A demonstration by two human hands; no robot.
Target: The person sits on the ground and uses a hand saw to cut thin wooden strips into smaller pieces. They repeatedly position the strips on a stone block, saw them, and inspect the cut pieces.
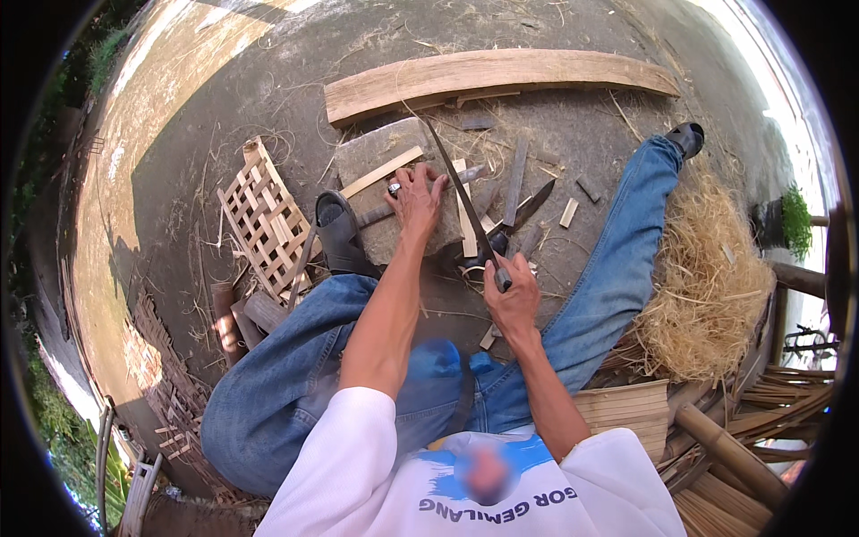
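Note:
My left hand (416,199), a ring on one finger, presses down on a grey-brown bamboo strip (376,216) lying across a flat stone block (371,149). Its fingers are bent over the strip, which passes beneath them. A pale wood strip (383,173) reaches the same fingertips. My right hand (514,294) is closed round the handle of a long, narrow, dark-bladed tool (462,190); whether a saw or a long knife, I cannot tell. Its blade slants up and left, just right of my left hand. A black-bladed knife (535,202) lies beyond my right hand.
A long thick plank (501,73) lies beyond the block. A woven bamboo lattice (267,215) is on the left, near cut bamboo pieces (225,313). Curly shavings (702,277) heap up at right. My sandalled foot (340,234) rests beside the block; loose strips litter the ground.

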